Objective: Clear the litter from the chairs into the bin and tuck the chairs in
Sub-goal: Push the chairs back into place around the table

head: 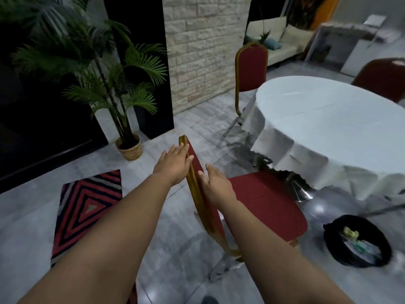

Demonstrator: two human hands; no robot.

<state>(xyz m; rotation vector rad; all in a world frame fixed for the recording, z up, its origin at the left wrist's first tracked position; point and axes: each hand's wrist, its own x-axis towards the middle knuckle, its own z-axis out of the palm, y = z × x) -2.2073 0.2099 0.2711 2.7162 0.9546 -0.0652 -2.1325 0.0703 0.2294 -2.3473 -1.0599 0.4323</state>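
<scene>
A red-cushioned chair (263, 200) with a gold frame stands in front of me, its seat bare and facing the round table (328, 119) under a white cloth. My left hand (175, 163) lies with straight fingers against the outer side of the chair's backrest. My right hand (217, 185) lies flat against the red inner face of the backrest, fingers straight. A black bin (359, 242) sits on the floor to the right of the chair, holding yellow and greenish litter.
A second red chair (252, 69) stands at the table's far left side and a third (381, 77) behind the table on the right. A potted palm (122, 102) and a striped rug (87, 205) are to the left on the grey tiled floor.
</scene>
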